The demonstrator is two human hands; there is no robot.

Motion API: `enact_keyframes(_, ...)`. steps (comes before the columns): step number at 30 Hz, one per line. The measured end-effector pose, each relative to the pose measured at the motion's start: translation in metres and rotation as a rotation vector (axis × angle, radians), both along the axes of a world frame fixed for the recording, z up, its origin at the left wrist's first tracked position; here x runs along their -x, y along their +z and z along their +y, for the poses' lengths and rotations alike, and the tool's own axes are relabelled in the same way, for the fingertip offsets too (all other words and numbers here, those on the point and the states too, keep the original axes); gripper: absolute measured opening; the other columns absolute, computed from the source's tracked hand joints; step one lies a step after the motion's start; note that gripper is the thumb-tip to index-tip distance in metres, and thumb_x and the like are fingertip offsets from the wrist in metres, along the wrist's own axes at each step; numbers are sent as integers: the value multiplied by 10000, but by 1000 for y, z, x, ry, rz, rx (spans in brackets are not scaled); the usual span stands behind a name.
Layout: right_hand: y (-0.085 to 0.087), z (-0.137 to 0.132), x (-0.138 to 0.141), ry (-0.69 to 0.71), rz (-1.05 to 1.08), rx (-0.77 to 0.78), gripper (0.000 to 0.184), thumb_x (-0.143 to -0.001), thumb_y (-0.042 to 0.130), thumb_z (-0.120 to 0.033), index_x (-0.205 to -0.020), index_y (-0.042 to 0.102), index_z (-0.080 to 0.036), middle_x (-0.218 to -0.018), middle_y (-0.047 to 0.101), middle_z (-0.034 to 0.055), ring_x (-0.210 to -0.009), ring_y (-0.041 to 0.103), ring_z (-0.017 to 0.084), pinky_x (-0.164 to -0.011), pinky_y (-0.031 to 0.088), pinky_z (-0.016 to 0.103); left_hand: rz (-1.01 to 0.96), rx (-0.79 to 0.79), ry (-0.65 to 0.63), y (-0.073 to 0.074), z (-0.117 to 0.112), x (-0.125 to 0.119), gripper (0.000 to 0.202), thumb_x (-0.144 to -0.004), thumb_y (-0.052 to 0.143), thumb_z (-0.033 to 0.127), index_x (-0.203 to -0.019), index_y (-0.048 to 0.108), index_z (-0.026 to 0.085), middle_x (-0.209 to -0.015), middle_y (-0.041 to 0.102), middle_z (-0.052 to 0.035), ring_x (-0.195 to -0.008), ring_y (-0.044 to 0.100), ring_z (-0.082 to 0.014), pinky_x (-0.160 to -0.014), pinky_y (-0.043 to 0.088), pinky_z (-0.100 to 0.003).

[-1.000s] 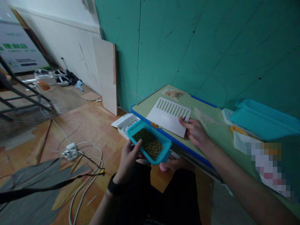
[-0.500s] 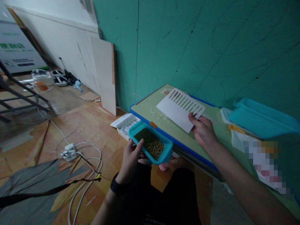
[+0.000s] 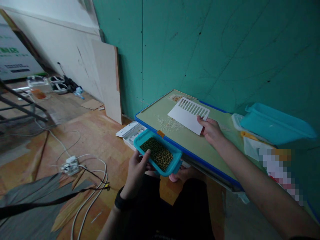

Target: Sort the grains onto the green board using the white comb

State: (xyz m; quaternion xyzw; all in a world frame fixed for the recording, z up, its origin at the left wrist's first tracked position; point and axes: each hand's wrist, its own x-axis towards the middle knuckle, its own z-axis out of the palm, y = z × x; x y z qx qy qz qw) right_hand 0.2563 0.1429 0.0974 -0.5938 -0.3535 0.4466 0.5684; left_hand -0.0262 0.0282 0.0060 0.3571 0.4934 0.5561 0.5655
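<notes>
My left hand (image 3: 136, 170) grips the near left side of a turquoise plastic container (image 3: 177, 156), thumb over its rim. Inside lie green beans (image 3: 153, 146) and tan beans (image 3: 165, 160), held just off the table's near edge. My right hand (image 3: 212, 130) is closed on the right end of a flat white scraper (image 3: 186, 117) with a row of slots along its far side. The scraper is low over the pale green table (image 3: 193, 145); whether it touches cannot be made out. White grains (image 3: 167, 125) lie scattered left of it, and yellowish beans (image 3: 177, 98) sit beyond.
A larger turquoise bin (image 3: 275, 125) rests at the table's right, near a white lid-like piece (image 3: 237, 121). A green wall (image 3: 225, 50) borders the far side. An open white box (image 3: 130, 133), a power strip (image 3: 71, 165) and loose cables (image 3: 105, 166) lie on the floor.
My right hand has brought the scraper lower and slightly toward the left, closer to the tabletop. The container stays in my left hand; the whole view has shifted slightly.
</notes>
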Motion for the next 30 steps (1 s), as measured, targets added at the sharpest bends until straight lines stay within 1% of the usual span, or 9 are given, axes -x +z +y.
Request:
enact_keyframes(5,1,-4,5,59,-10,11,463,-558,929,-488,-788,637,-212,-701,735,26,-717,718,242,-595,554,338,1,-3,-8,-2,-1,1,449,-811,744,557,-996,585,180,-566,635,51,-434,642,-145,-435,531,-223)
enact_keyframes(10,-3,-8,12,101,-5,15,480,-529,930,-508,-780,649,-210,-668,720,26,-665,696,231,-570,525,328,-1,0,0,0,-2,1,453,-796,752,563,-969,584,180,-573,635,50,-441,648,-150,-432,530,-226)
enact_keyframes(16,-1,-15,19,150,0,27,491,-517,930,-524,-777,654,-212,-676,720,26,-686,698,232,-587,525,325,-20,24,5,4,-2,1,505,-766,773,572,-1031,591,183,-574,635,53,-415,627,-149,-419,521,-237)
enact_keyframes(18,-1,-17,21,157,3,21,497,-515,930,-529,-777,652,-211,-689,725,28,-692,699,233,-596,528,328,-33,31,10,4,-2,1,510,-755,781,574,-1020,588,183,-572,633,54,-409,623,-147,-419,523,-240)
enact_keyframes(21,-1,-19,23,162,0,24,518,-490,937,-536,-766,649,-205,-683,724,29,-662,688,222,-567,511,312,-37,27,6,4,-2,0,518,-738,787,592,-983,582,184,-560,628,56,-402,618,-145,-421,533,-244)
enact_keyframes(24,0,-19,23,162,15,15,526,-474,943,-530,-772,652,-209,-682,724,25,-657,686,218,-565,509,307,-29,17,0,2,-1,1,506,-749,780,591,-968,576,184,-558,627,55,-406,620,-140,-422,534,-236)
enact_keyframes(30,0,-14,18,152,5,41,495,-523,927,-527,-790,646,-218,-701,727,24,-688,693,226,-588,518,319,-24,19,8,4,-1,1,505,-752,782,573,-1014,588,188,-570,629,62,-405,617,-135,-414,524,-226)
